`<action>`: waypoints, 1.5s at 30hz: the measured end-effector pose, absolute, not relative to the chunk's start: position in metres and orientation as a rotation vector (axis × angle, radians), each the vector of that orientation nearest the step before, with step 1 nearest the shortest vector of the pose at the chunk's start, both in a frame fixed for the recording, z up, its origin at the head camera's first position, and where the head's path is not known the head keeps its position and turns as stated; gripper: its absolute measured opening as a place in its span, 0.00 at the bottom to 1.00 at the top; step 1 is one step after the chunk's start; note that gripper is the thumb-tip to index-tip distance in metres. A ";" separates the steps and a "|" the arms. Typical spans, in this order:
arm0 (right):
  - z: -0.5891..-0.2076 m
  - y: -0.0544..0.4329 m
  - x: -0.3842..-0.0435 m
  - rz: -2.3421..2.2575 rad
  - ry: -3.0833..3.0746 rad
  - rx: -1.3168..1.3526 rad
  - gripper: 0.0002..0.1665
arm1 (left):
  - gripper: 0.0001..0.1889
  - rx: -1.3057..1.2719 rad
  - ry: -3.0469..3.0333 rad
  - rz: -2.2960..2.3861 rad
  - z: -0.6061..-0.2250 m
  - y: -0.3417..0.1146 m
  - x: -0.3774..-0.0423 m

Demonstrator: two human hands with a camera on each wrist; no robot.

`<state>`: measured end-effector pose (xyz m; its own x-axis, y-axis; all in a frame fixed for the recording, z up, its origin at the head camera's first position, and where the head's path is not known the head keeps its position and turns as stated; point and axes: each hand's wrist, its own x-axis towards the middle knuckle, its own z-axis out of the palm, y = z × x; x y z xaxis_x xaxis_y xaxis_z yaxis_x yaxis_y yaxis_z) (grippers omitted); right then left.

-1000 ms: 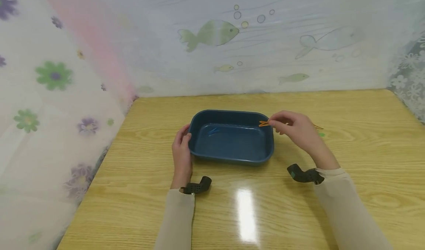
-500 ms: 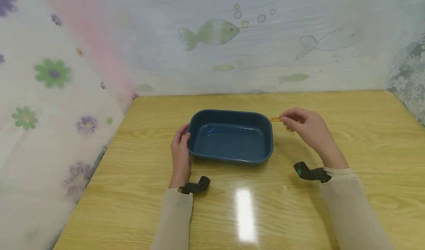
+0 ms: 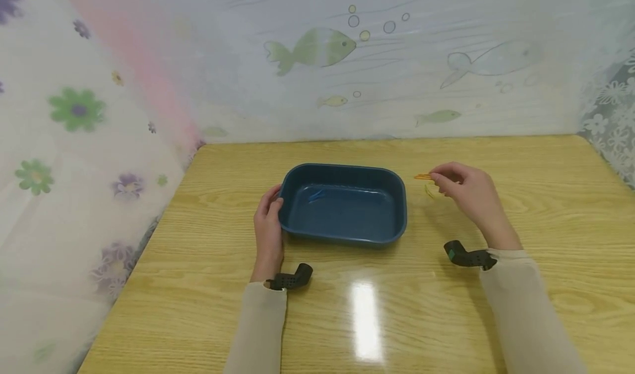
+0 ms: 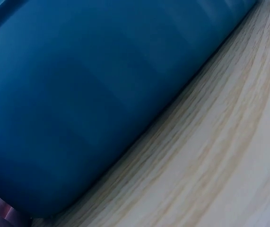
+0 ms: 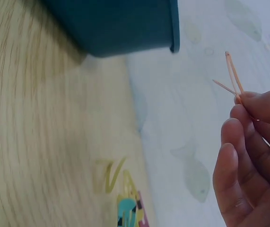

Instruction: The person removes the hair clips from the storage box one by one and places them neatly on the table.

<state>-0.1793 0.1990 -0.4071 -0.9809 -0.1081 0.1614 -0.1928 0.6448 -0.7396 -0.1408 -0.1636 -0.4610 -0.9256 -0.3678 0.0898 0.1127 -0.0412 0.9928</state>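
Note:
A deep blue rectangular plastic basin sits on the table in the head view. My left hand grips its left end, thumb at the rim and fingers along the outer wall. That blue wall fills much of the left wrist view, with fingertips low in the corner. Right of the basin, my right hand pinches a thin orange strand between thumb and index finger. In the right wrist view the strand shows a narrow loop and a loose end. A small blue strand-like piece lies inside the basin.
Thin yellow strands lie on the table beneath my right hand. Near them, the right wrist view shows a teal piece and a magenta one. A curtain printed with fish hangs behind the table.
My right hand has drawn the orange strand from over the basin's right rim outward to the right, uncovering yellow strands on the table. My left hand stays on the basin.

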 end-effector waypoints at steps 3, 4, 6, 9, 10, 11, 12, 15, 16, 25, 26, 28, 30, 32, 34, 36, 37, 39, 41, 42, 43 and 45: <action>-0.409 0.204 -0.180 1.255 -2.791 0.234 0.22 | 0.15 0.261 -1.905 -2.043 -0.461 -0.163 -0.141; -0.410 0.206 -0.180 1.260 -2.802 0.228 0.22 | 0.15 0.257 -1.904 -2.043 -0.461 -0.163 -0.141; -0.411 0.208 -0.180 1.264 -2.823 0.214 0.23 | 0.15 0.255 -1.902 -2.052 -0.461 -0.162 -0.141; -0.412 0.212 -0.181 1.240 -2.853 0.212 0.25 | 0.15 0.256 -1.908 -2.051 -0.461 -0.162 -0.141; -0.413 0.214 -0.181 1.235 -2.860 0.212 0.25 | 0.15 0.254 -1.910 -2.050 -0.461 -0.162 -0.141; -0.413 0.215 -0.182 1.223 -2.867 0.215 0.25 | 0.15 0.251 -1.911 -2.050 -0.460 -0.162 -0.141; -0.414 0.216 -0.182 1.217 -2.873 0.217 0.25 | 0.15 0.251 -1.913 -2.049 -0.460 -0.162 -0.141; -0.415 0.220 -0.182 1.202 -2.896 0.220 0.26 | 0.15 0.252 -1.913 -2.048 -0.460 -0.162 -0.141; -0.416 0.222 -0.182 1.201 -2.904 0.218 0.26 | 0.15 0.253 -1.913 -2.045 -0.460 -0.162 -0.141; -0.421 0.230 -0.184 1.146 -2.955 0.229 0.27 | 0.15 0.264 -1.921 -2.014 -0.461 -0.163 -0.141; -0.421 0.231 -0.184 1.140 -2.963 0.231 0.27 | 0.15 0.263 -1.918 -2.018 -0.461 -0.163 -0.141; -0.422 0.233 -0.184 1.130 -2.984 0.231 0.27 | 0.15 0.263 -1.915 -2.027 -0.461 -0.163 -0.141; -0.423 0.235 -0.185 1.117 -3.008 0.234 0.27 | 0.15 0.261 -1.913 -2.037 -0.459 -0.163 -0.140; -0.424 0.236 -0.185 1.090 -3.025 0.259 0.26 | 0.15 0.258 -1.916 -2.045 -0.456 -0.163 -0.138; -0.426 0.238 -0.186 1.061 -3.044 0.275 0.25 | 0.16 0.262 -1.924 -2.046 -0.450 -0.161 -0.135; -0.428 0.238 -0.188 1.032 -3.057 0.302 0.23 | 0.16 0.269 -1.936 -2.035 -0.444 -0.160 -0.132; -0.428 0.238 -0.188 1.024 -3.064 0.315 0.23 | 0.17 0.272 -1.940 -2.033 -0.444 -0.160 -0.133; -0.429 0.238 -0.189 1.020 -3.074 0.323 0.21 | 0.16 0.276 -1.945 -2.022 -0.447 -0.161 -0.134; -0.429 0.237 -0.190 1.017 -3.080 0.346 0.20 | 0.16 0.272 -1.941 -2.016 -0.453 -0.162 -0.137; -0.429 0.237 -0.190 1.017 -3.084 0.351 0.20 | 0.15 0.271 -1.939 -2.015 -0.456 -0.163 -0.139; -0.430 0.237 -0.189 1.016 -3.086 0.357 0.19 | 0.15 0.265 -1.936 -2.016 -0.459 -0.164 -0.140; -0.430 0.238 -0.189 1.010 -3.092 0.363 0.18 | 0.15 0.261 -1.934 -2.009 -0.459 -0.163 -0.140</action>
